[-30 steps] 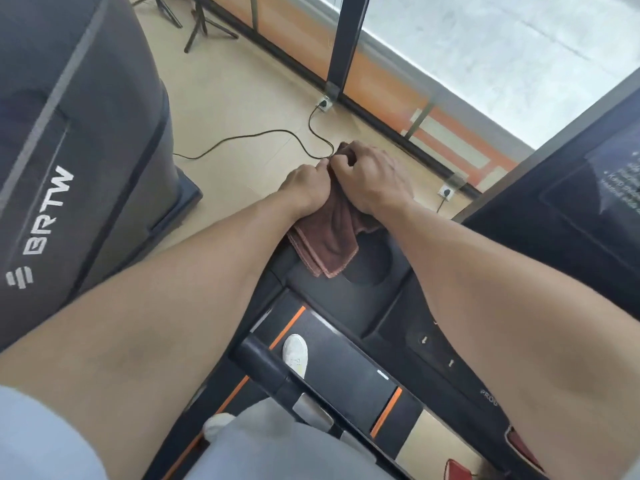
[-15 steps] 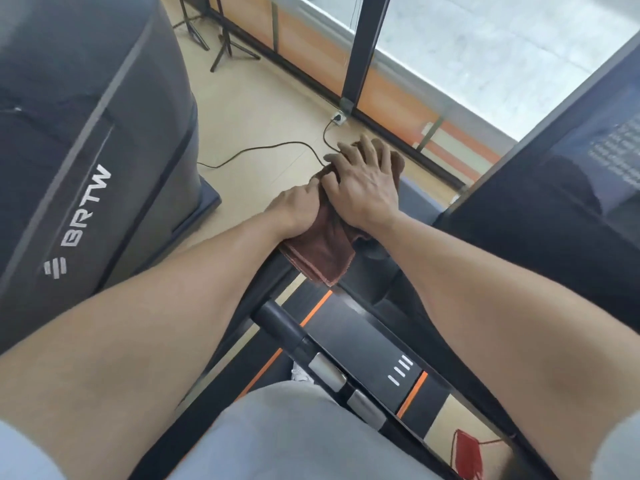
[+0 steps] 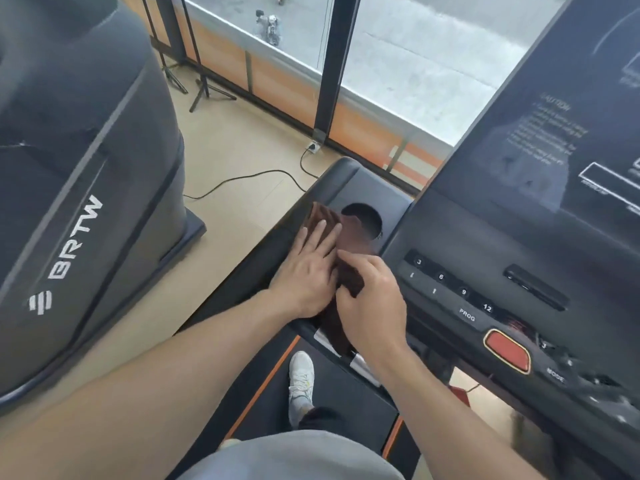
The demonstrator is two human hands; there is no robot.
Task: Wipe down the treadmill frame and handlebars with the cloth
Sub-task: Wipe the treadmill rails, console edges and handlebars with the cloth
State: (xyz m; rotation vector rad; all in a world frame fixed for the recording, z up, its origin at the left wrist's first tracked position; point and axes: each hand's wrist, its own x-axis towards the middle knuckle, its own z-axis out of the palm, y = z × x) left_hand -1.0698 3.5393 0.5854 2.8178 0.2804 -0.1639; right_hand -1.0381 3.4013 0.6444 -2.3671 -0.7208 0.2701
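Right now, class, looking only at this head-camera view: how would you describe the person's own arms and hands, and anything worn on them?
Both forearms are bare from the lower corners of the frame to the wrists, with no sleeve showing. The left hand and right hand wear no gloves, and no watch, ring or band shows. The fingernails look short. No markings or cables show on either arm.

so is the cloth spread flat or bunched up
Bunched: the cloth lies crumpled in folds under the left hand and right hand.
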